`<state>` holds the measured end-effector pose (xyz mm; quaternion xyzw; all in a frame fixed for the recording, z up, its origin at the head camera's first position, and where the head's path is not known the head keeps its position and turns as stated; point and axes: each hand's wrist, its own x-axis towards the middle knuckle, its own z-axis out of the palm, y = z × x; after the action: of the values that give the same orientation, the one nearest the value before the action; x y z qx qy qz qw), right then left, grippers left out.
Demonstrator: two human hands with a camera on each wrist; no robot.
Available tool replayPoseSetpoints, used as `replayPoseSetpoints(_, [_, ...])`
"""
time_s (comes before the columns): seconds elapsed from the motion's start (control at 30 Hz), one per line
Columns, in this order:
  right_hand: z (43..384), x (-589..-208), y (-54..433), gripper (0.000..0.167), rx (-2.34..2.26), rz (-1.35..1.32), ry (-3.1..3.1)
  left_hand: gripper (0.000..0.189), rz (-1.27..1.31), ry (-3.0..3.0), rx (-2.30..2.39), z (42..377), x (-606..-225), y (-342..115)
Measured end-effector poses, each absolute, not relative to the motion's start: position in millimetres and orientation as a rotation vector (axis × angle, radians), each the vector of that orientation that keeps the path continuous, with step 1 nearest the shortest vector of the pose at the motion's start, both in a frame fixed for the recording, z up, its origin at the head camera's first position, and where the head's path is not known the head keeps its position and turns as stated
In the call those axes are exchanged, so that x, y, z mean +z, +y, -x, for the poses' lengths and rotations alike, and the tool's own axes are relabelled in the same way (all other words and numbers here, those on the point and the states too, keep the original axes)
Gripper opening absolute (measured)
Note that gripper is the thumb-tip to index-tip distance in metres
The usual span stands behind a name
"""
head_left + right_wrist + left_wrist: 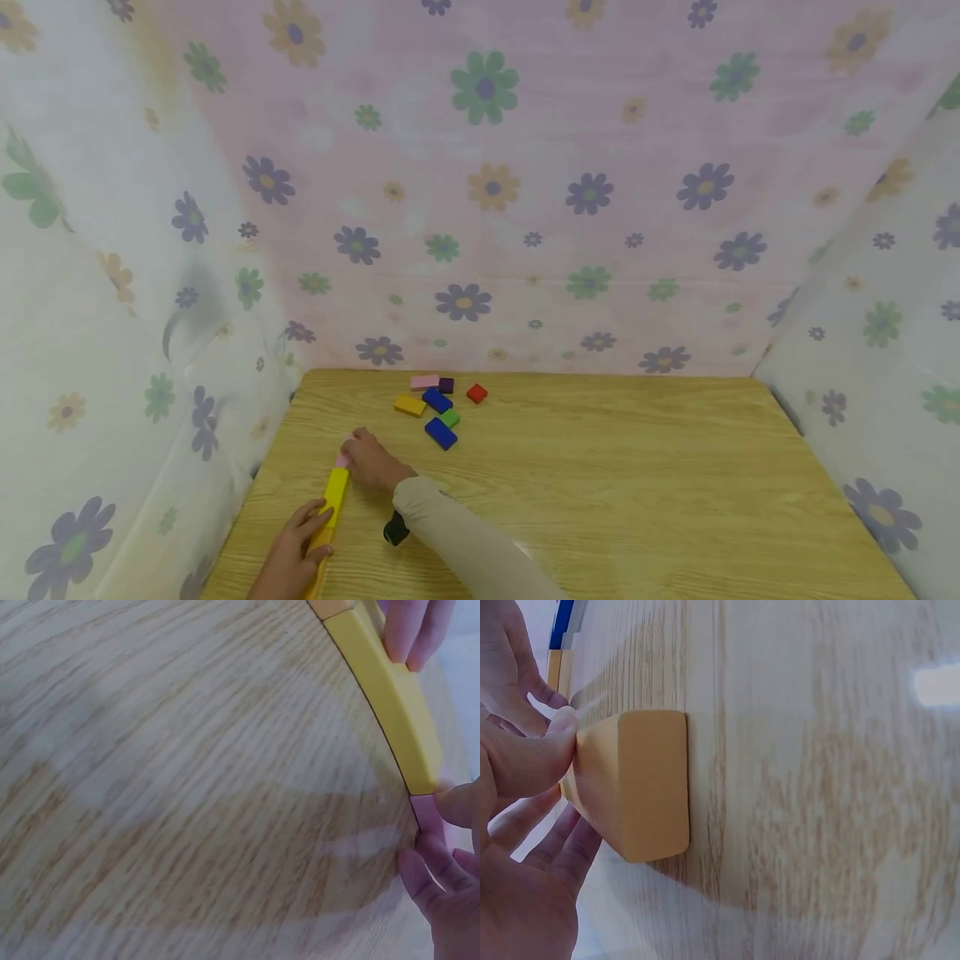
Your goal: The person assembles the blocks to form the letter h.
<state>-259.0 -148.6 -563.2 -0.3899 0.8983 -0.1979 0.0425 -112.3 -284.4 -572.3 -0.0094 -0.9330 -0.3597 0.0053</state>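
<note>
A line of blocks runs along the table's left side: an orange block (654, 787) nearest, then a yellow block (337, 490), then a pink block (342, 460) at the far end. My left hand (294, 546) holds the row near where yellow meets orange, its thumb on one side and fingers on the other. At the far end my right hand (372, 461) pinches the pink block between thumb and fingers, partly covering it. In the right wrist view the pink block (426, 813) sits against the end of the yellow block (384, 705).
Toward the back left lie loose blocks: two blue blocks (441, 433), a green block (449, 417), an orange-yellow block (410, 406), a pink block (424, 382), a dark purple block (447, 386) and a red block (477, 393). Flowered cloth (525, 208) surrounds the wooden table (637, 483).
</note>
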Motion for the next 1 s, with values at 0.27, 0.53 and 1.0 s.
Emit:
replayPoseSetpoints(0.27, [253, -559, -147, 0.015, -0.509, 1.282, 2.741, 0.048, 0.069, -2.907, -1.087, 110, -572, -286])
replayPoseSetpoints(0.53, [252, -556, -142, 0.019, -0.454, 1.331, 2.707, 0.048, 0.06, -2.938, -1.114, 111, -572, -288])
replayPoseSetpoints(1.0, [291, -520, -98, 0.032, -0.621, 1.207, 2.663, 0.051, 0.008, -2.998, -1.177, 113, -569, -286])
